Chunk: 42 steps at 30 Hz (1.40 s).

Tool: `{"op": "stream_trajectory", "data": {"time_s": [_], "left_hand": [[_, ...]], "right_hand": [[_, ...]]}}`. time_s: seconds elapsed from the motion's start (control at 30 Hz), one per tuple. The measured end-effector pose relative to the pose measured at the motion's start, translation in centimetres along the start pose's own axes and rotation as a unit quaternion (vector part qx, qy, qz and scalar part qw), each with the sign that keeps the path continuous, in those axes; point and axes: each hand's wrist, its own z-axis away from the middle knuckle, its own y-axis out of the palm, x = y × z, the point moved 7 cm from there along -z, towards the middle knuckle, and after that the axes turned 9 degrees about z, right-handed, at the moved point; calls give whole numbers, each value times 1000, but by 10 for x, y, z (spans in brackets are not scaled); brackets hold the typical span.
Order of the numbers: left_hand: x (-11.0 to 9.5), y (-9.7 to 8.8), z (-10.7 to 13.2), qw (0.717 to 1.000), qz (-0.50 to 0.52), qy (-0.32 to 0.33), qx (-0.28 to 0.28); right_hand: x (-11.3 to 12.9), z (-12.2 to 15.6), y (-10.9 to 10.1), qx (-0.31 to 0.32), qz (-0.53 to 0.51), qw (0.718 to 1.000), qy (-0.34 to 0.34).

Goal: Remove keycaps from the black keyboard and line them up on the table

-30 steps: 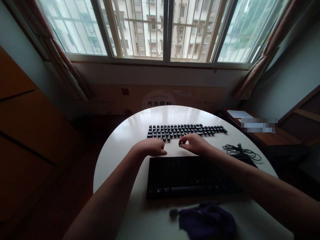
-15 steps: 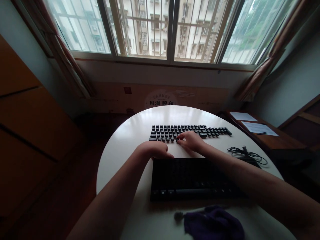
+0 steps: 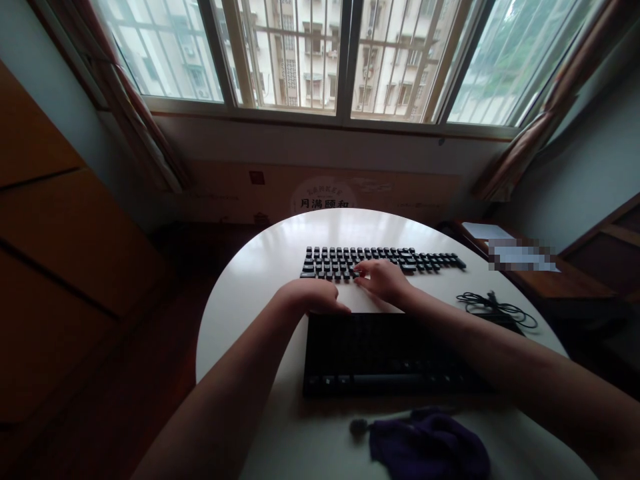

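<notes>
My right hand [image 3: 383, 280] is at the lower edge of several rows of loose black keycaps [image 3: 345, 261] set out on the white table. Its thumb and index finger are closed on one small keycap [image 3: 356, 273] in the bottom row. My left hand [image 3: 320, 297] lies by the far left corner of a black keyboard [image 3: 360, 347], thumb stretched along the keyboard's back edge and the other fingers mostly hidden. On the keyboard the upper part is dark and looks bare of caps, while keys and a space bar show along the near row.
A coiled black cable [image 3: 495, 310] lies right of the keyboard. A purple cloth [image 3: 430, 447] and a dark-tipped brush [image 3: 358, 427] lie at the near side of the round white table [image 3: 230, 320]. Papers [image 3: 485, 231] rest on a wooden side table at right.
The whole view has shifted slightly. My right thumb and index finger stay at the bottom row of keycaps, and my left hand stays by the keyboard corner.
</notes>
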Motion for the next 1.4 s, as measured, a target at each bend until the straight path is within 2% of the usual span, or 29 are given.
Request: {"op": "stream_trajectory", "data": {"time_s": [0.47,0.57,0.67,0.73,0.77,0.83,0.93,1.0,1.03,1.17,1.3,1.33,1.4], "left_hand": [[-1,0,-1,1000,-18,13,-2],[0,0,-2,1000,-30,11,1],[2,0,-2,999,-45,6,2],[2,1,-2,998,-56,4,-3],[1,0,-2,998,-63,5,-9],[-4,-1,-1,996,-79,10,-30],[-19,-3,0,992,-104,33,-71],[-34,-2,-1,987,-116,57,-95],[-41,-1,-1,984,-120,73,-106],[-67,13,-9,968,-147,153,-132],[-74,25,-22,956,-171,191,-144],[-74,27,-24,955,-172,193,-146],[-73,27,-27,955,-169,195,-147]], "right_hand": [[-2,2,0,-49,-36,998,-13],[-4,9,-16,-92,-63,994,-12],[-8,25,-46,-146,-97,984,-14],[-12,41,-68,-174,-156,972,-20],[-16,50,-78,-180,-223,958,-22],[-25,68,-88,-147,-354,923,-6],[-29,97,-78,9,-523,851,53],[-23,115,-68,104,-578,806,71],[-21,122,-65,125,-587,796,74],[-18,134,-53,109,-586,800,62],[-8,143,-37,141,-598,789,14],[-6,147,-35,145,-589,795,2],[-4,152,-36,130,-547,826,-21]]}}
